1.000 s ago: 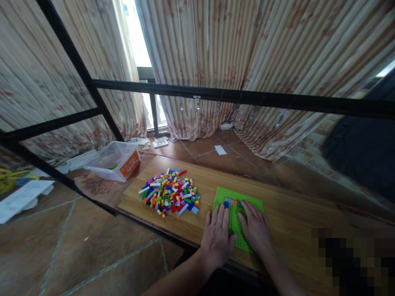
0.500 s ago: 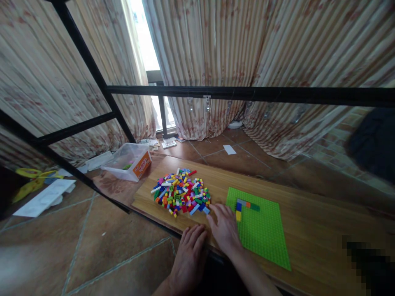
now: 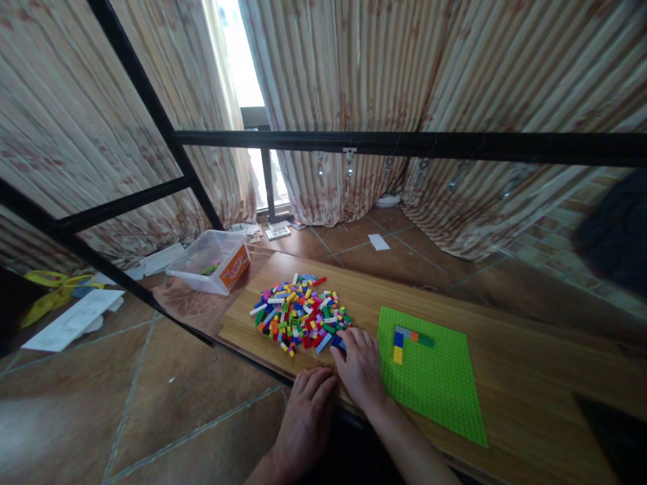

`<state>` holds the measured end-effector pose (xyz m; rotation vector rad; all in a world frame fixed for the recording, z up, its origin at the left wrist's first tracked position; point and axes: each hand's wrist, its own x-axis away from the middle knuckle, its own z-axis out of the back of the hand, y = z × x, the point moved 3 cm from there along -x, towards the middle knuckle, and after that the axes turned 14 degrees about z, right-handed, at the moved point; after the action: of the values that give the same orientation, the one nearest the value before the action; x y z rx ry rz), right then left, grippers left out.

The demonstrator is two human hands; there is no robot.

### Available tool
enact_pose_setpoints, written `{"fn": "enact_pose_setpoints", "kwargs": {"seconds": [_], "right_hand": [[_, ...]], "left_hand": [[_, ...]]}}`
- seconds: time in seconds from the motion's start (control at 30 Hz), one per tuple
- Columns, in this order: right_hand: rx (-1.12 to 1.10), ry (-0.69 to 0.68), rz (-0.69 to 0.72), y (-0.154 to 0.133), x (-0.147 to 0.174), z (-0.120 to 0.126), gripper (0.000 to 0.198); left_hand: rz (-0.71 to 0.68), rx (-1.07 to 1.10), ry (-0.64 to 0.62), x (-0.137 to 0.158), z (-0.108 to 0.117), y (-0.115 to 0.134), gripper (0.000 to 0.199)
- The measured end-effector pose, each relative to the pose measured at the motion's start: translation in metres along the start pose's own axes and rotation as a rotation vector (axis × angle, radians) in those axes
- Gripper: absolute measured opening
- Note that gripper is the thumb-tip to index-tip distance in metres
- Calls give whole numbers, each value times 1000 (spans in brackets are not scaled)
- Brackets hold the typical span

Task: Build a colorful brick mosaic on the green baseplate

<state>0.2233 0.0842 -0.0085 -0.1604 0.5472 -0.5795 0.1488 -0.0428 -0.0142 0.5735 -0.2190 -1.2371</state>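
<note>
My right hand (image 3: 360,367) reaches to the near right edge of a pile of mixed building bricks (image 3: 300,316). Its thumb and forefinger are apart, with a dark blue brick (image 3: 338,343) between their tips; no firm grip on it shows. My left hand (image 3: 307,407) rests at the table's front edge, below the pile, fingers loosely stretched and holding nothing I can see. To the right lies a green baseplate (image 3: 439,391). On its upper left part, grey, orange and green bricks form a row, and blue and yellow bricks (image 3: 397,355) run down from its left end.
A clear plastic box (image 3: 202,266) with an orange label stands past the left end of the wooden table (image 3: 530,377). A black metal rail (image 3: 384,143) crosses behind it. Papers (image 3: 75,320) lie on the tiled floor, and curtains hang at the back.
My right hand has moved slightly left, off the baseplate's edge and closer to the bricks. My left hand stays about where it was. The camera view has shifted a little.
</note>
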Motion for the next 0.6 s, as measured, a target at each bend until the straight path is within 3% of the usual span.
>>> {"fn": "enact_pose_setpoints", "kwargs": {"seconds": [0.4, 0.5, 0.6], "right_hand": [[-26, 68, -7, 1, -6, 6, 22], [-165, 176, -65, 3, -2, 17, 26], [-389, 305, -213, 16, 19, 35, 29]], "left_hand": [[-73, -19, 62, -5, -3, -5, 34], [-85, -21, 87, -7, -1, -5, 33], [-85, -10, 119, -7, -1, -5, 30]]}}
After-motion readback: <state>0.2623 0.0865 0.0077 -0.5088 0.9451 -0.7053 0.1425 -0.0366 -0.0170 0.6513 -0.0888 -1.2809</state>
